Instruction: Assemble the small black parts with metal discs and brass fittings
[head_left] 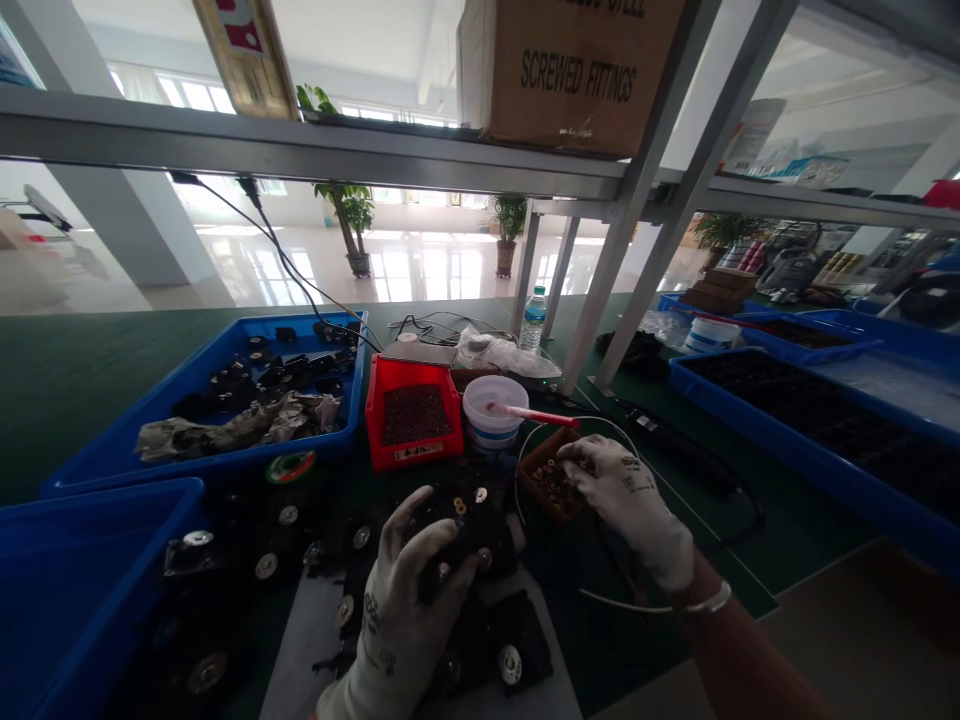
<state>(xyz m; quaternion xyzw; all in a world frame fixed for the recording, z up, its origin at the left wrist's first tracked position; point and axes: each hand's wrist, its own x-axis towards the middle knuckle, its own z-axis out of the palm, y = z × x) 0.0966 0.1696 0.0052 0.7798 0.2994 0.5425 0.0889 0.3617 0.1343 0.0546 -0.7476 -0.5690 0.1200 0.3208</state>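
Grip of R hand (634, 500) can't be told; fingertips are dipped into box (541, 454), ctr-right of frame. Black units (496, 527), lower ctr, are touched by L hand (405, 605), hold unclear; prob. light, stiff, best held by edges.

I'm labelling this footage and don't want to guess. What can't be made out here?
All in the head view:
- Right hand: whether it pinches anything from the small box; the glove hides its grip.
- Left hand: whether it grips the black part; fingers and shadow hide the contact.
- Red bin: its pieces are too small.
- Near blue bin: cut off by the left edge.
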